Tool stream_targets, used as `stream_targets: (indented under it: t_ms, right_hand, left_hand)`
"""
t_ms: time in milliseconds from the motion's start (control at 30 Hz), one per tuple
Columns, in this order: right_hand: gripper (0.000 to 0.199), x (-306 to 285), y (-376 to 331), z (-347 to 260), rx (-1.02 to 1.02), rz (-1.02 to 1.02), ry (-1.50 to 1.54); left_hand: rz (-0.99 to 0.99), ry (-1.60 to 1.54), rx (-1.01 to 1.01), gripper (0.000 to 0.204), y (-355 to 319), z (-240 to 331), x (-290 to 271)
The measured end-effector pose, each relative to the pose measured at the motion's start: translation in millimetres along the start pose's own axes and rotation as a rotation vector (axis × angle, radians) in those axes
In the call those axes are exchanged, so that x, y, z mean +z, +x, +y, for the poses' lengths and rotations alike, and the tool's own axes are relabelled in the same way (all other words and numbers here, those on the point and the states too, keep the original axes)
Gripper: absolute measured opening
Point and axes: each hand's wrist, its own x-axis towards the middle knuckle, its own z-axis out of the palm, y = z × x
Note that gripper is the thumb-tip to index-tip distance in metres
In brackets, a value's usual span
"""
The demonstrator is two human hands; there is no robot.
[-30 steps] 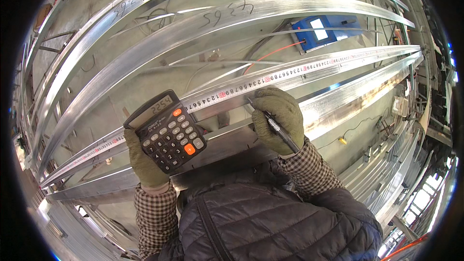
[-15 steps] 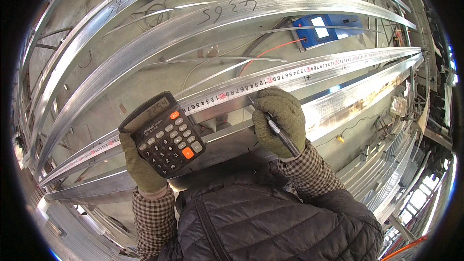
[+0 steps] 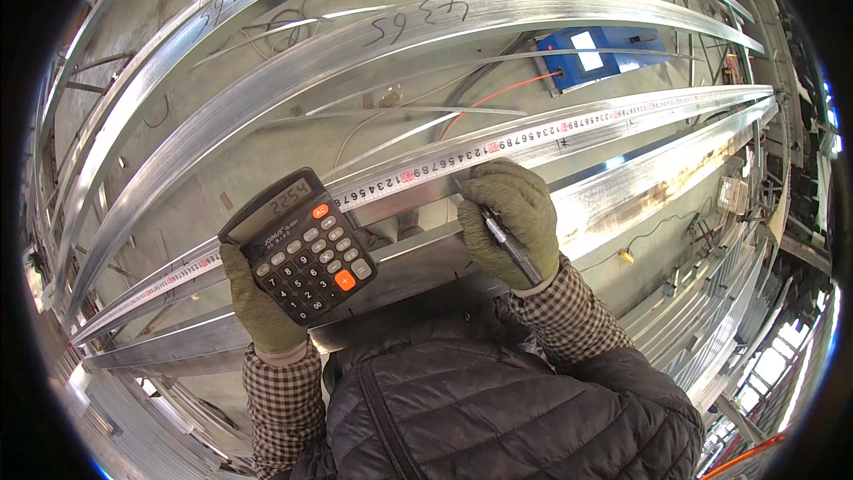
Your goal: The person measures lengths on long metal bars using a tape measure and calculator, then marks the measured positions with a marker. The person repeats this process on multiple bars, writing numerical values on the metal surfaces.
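From my remote seat, I have the left hand [image 3: 260,307] clamped on a calculator [image 3: 308,253] and, apart from it, the right hand [image 3: 517,220] closed around a pen [image 3: 515,249], tip near the measuring tape [image 3: 533,138]. The tape already lies along a metal bar [image 3: 604,136] and the calculator shows a figure; what remains, I cannot tell.

Left grip [image 3: 262,302] — gloved, clasped, my left forearm [image 3: 283,404] pointing ahead | right grip [image 3: 520,209] — gloved, curled, my right forearm [image 3: 573,316] slanting inward
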Motion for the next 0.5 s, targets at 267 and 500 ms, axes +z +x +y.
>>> stream_targets:
  t_ms: [267,500]
  right_hand:
    - [0.023,-1,-4,0,0.010,0.004,0.019]
    - [0.023,-5,-14,2,0.017,0.093,0.106]
  left_hand:
    - [-0.076,-0.032,-0.006,0.063,0,0,0]
    - [0.043,-0.027,-0.004,0.061,2,-2,-6]
